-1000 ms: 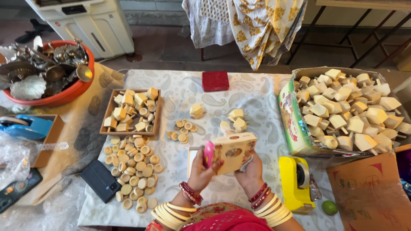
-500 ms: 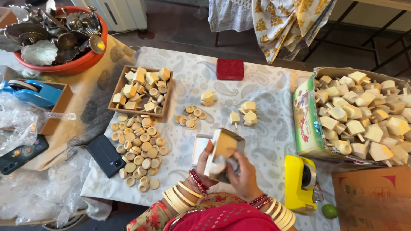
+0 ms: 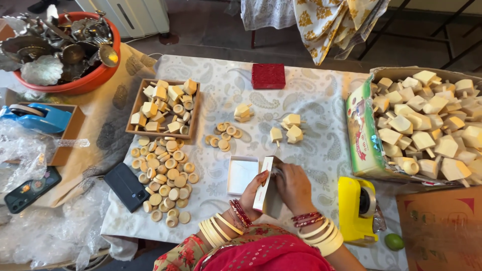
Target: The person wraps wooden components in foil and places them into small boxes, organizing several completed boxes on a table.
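Both hands meet low over the worktop (image 3: pixel 321 90). Left hand (image 3: pixel 255 193) is curled around the near side of a small box (image 3: pixel 264 185), held upright on edge, and right hand (image 3: pixel 292 184) is closed over its far side, fingers folded at the top edge. Just left of the box an open white tray (image 3: pixel 242 174) lies flat on the patterned cloth. A yellow tape dispenser (image 3: pixel 354 211) sits right of the right hand, with a green lime (image 3: pixel 394 241) beside it. A dark phone (image 3: pixel 126 186) lies left, next to a heap of wooden discs (image 3: pixel 165 175). Farther on, a few loose discs and 4 wooden tops (image 3: pixel 288 128) are scattered mid-cloth. A wooden crate (image 3: pixel 163 108) holds more tops and discs; a big carton (image 3: pixel 427 125) at right is full of tops. A red block (image 3: pixel 268 76) lies at the far edge. Far left, a red basin (image 3: pixel 95 78) holds metalware, near a blue dispenser (image 3: pixel 37 118).
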